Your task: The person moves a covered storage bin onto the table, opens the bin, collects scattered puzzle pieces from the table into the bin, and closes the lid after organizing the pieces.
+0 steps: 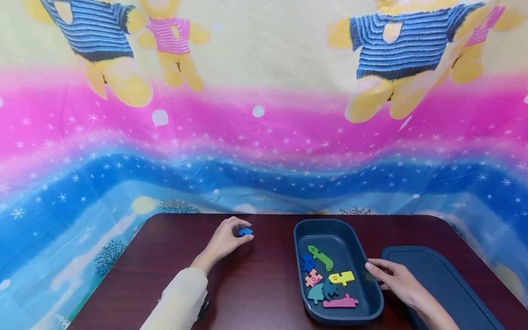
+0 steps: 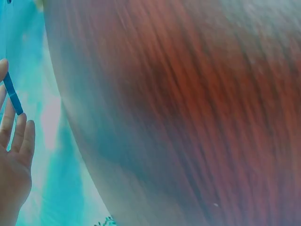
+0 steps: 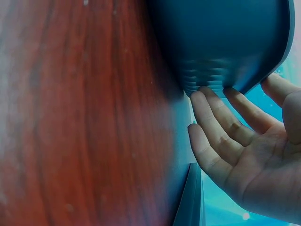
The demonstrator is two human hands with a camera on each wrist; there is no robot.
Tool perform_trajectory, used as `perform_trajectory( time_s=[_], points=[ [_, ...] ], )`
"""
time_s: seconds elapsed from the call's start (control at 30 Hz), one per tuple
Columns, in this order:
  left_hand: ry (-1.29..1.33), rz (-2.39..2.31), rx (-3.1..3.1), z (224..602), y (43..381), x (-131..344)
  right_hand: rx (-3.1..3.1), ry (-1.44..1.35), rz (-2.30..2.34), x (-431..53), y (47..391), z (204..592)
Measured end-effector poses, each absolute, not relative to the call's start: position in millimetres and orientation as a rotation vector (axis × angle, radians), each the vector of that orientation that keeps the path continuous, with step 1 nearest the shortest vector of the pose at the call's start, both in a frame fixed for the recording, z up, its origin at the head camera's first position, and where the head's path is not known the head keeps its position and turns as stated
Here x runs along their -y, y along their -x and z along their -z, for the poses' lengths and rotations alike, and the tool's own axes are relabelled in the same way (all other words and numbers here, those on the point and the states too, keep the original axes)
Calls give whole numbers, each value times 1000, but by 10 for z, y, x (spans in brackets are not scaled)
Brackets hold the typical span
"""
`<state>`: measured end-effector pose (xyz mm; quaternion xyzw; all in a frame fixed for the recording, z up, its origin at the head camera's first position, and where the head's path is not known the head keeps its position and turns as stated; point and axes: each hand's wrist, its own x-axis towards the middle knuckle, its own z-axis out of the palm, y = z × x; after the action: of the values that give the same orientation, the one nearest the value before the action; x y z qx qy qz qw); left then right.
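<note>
My left hand [image 1: 226, 238] pinches a small blue puzzle piece [image 1: 245, 231] between thumb and fingers over the far middle of the table. In the left wrist view the piece [image 2: 13, 96] shows as a thin blue edge at the fingers. My right hand [image 1: 398, 280] holds the right side of a dark blue-grey box [image 1: 359, 247], thumb at the rim. From the right wrist view, its fingers [image 3: 218, 127] lie against the outer wall. Inside the box are a green piece [image 1: 321, 257], a yellow one [image 1: 341, 277], a pink one [image 1: 341, 301] and several others in blue, salmon and teal.
A dark blue-grey lid [image 1: 437, 279] lies on the table right of the box, partly beneath the right forearm. The dark red-brown wooden table [image 1: 255, 293] ends at a hanging cloth [image 1: 264, 137] printed with bears and snowflakes.
</note>
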<state>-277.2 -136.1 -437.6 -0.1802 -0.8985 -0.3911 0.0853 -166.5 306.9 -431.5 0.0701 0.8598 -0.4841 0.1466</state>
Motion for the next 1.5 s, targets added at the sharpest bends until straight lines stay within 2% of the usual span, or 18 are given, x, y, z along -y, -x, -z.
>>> perform_trajectory(
  time_s=[1.5],
  points=[
    [926,1095,2675,4101,2530,712,-2472,-205,1383,-3066,1669,4311]
  ],
)
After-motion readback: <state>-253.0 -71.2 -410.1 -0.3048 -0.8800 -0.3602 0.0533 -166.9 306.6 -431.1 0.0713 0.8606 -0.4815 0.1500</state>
